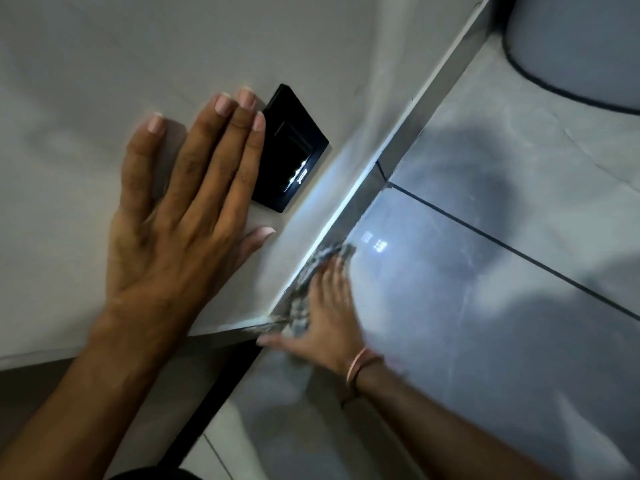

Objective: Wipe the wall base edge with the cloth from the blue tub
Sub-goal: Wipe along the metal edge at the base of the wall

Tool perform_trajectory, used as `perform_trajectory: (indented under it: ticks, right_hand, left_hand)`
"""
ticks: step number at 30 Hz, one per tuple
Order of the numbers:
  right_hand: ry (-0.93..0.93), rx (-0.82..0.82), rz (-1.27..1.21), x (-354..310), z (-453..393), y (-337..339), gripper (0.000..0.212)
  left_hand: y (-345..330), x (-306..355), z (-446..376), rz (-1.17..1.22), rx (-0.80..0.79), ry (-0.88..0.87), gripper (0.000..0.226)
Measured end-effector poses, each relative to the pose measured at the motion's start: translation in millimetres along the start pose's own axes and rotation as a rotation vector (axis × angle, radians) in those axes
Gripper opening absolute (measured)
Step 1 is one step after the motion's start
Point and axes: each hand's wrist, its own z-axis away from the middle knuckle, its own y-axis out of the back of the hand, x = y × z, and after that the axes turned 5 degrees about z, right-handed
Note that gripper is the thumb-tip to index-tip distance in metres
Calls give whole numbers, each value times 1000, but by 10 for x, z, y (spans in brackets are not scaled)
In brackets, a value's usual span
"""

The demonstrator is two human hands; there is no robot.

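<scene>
Head view: left hand [180, 216] lies flat on the pale wall [86, 64], fingers spread. Lower down, right hand [325, 310], blurred, presses the grey cloth [311, 271] against the wall base edge [391, 147] where it meets the tiled floor [485, 271]. Beyond, a black wall plate [294, 147] sits just beside the left fingertips.

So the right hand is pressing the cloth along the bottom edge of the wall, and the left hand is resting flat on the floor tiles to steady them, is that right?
Not quite. The head view shows the left hand spread flat on the wall, beside the black wall plate, not on the floor tiles. The rest holds: the right hand is pressing the grey cloth along the wall base edge.
</scene>
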Motion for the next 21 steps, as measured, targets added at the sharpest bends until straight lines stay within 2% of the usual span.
perform_trajectory:
  ticks: [3,5,11,13,18,19,21]
  right_hand:
    - [102,-122,-61,-256,384,-518,157]
    - [107,-133,-57,-166,316,-501,158]
    - [-174,226,45,469,-629,571,157]
    - [-150,188,36,433,-567,566,159]
    - [-3,-106,-175,-207,202,-331,163]
    - [-19,-120,-213,-231,195,-379,161]
    - [-43,-42,-234,-79,8,-229,155]
  left_hand:
    - [-10,-17,-22,29,-11,-8,92]
    - [-11,-39,-10,27,-3,-11,94]
    - [11,-6,-23,-16,0,-3,106]
    - [6,24,-39,2,9,0,100]
    - [-14,49,-68,20,40,36,89]
    - [-18,55,-66,22,51,39,88]
    - [-9,85,-61,11,63,47,86]
